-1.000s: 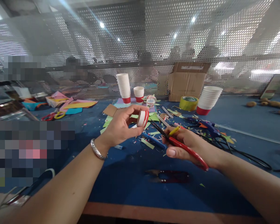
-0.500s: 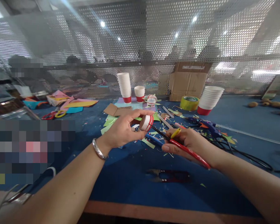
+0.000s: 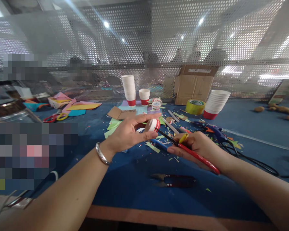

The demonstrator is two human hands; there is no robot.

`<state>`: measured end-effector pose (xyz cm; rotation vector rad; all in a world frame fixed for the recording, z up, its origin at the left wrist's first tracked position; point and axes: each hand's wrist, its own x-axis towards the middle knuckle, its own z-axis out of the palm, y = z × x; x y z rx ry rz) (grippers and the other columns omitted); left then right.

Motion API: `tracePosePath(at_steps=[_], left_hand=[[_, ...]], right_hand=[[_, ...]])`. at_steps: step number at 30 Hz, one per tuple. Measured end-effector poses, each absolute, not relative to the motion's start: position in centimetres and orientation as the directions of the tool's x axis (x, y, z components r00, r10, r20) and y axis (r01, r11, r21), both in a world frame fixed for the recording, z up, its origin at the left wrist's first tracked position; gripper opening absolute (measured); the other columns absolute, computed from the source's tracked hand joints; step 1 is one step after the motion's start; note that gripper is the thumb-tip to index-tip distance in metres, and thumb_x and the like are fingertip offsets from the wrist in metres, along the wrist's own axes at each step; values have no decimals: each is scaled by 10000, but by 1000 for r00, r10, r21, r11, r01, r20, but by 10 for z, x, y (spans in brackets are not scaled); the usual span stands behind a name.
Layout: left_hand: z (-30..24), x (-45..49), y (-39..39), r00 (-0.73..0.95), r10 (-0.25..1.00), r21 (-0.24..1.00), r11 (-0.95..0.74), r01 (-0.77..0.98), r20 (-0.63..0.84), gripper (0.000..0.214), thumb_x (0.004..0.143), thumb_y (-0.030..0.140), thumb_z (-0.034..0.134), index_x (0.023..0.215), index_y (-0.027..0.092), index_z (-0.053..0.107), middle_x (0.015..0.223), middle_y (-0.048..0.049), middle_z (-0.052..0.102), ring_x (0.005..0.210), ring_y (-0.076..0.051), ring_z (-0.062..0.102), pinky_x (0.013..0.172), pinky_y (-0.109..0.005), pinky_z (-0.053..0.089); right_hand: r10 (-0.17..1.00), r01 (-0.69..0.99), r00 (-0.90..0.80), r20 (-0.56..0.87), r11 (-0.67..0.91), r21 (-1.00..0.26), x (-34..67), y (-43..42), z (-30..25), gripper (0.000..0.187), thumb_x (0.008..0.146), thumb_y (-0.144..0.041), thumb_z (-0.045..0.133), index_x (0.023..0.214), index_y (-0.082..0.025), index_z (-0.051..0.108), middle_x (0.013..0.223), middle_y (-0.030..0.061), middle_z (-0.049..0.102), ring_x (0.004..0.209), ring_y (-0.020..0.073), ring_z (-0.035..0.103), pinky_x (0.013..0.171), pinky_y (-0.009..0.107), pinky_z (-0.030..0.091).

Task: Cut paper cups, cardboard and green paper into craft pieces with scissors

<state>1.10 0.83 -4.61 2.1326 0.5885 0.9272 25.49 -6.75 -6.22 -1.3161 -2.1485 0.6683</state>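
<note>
My left hand (image 3: 128, 133), a silver bangle on its wrist, grips a short cut-down paper cup (image 3: 152, 125) between thumb and fingers. The cup is white with a red band and lies tilted on its side. In my right hand (image 3: 197, 146) is a pair of scissors (image 3: 195, 155) with red and yellow handles. Their dark blade tips touch or nearly touch the cup's red edge; whether they are cutting I cannot tell. Below both hands, small thread snips (image 3: 174, 181) lie on the blue table (image 3: 130, 192).
Paper scraps (image 3: 154, 147) litter the middle. Behind stand stacked paper cups (image 3: 128, 88), more cups (image 3: 216, 102), yellow tape (image 3: 195, 106) and a cardboard box (image 3: 195, 86). A blue glue gun (image 3: 213, 129) with a black cord lies right; other scissors (image 3: 55, 118) and coloured paper (image 3: 84, 106) lie left.
The cup has turned slightly and shifted a little right in my left hand. My right hand and the scissors have also moved slightly right.
</note>
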Motion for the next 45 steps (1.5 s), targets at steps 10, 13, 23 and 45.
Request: tracePosePath(at_steps=[10, 13, 23, 45], left_hand=[[-46, 13, 6, 582, 719, 766, -598, 238, 380, 757, 794, 386, 799, 1462, 238, 475, 1257, -116, 681, 1115, -259, 667, 885, -383, 598], [-46, 13, 6, 541, 742, 745, -604, 282, 397, 609, 766, 386, 817, 1292, 184, 586, 1229, -133, 686, 1048, -240, 689, 862, -350, 600], [-42, 11, 5, 569, 721, 616, -668, 419, 395, 468, 756, 353, 817, 1171, 206, 658, 1157, -87, 715, 1063, -246, 681, 845, -350, 609], [-48, 13, 10, 554, 723, 700, -640, 315, 412, 447, 791, 317, 795, 1183, 207, 612, 1192, -92, 673, 1054, -231, 668, 845, -352, 601]], right_hand=[[901, 747, -357, 245, 433, -504, 255, -66, -64, 436, 919, -562, 523, 661, -211, 540, 497, -81, 462, 493, 109, 416, 1114, 455, 348], [903, 762, -359, 238, 430, -484, 254, -66, -64, 436, 926, -551, 520, 662, -206, 551, 502, -72, 464, 501, 112, 422, 1035, 431, 417], [923, 784, -346, 166, 382, -490, 254, -62, -76, 520, 905, -636, 500, 616, -208, 559, 542, 0, 534, 518, 143, 481, 545, 286, 405], [924, 799, -357, 136, 377, -468, 252, -61, -66, 438, 910, -592, 517, 670, -230, 465, 538, -63, 463, 524, 129, 443, 834, 368, 447]])
